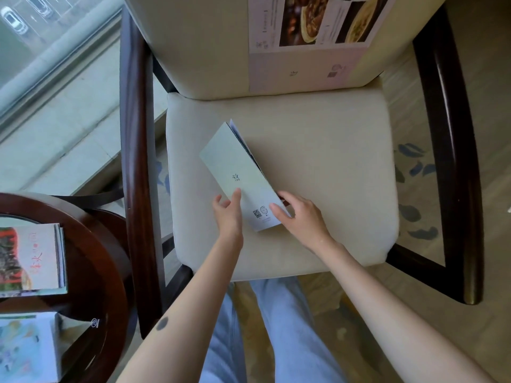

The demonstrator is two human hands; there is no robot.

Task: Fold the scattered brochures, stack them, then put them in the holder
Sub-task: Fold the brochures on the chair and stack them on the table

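Pale green brochure (235,167) lies folded mid-frame on the chair seat cushion (331,175), my left hand (228,214) flat and relaxed against its lower edge, my right hand (301,217) pinching the lower right corner; best to align edges, then press the crease.

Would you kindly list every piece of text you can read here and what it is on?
Nothing can be read for certain.
Folded brochure: dark mark, QR code, fine print, too small.
Open brochure on the chair back: captions blurred.
Top brochure on the side table: red lettering, illegible.
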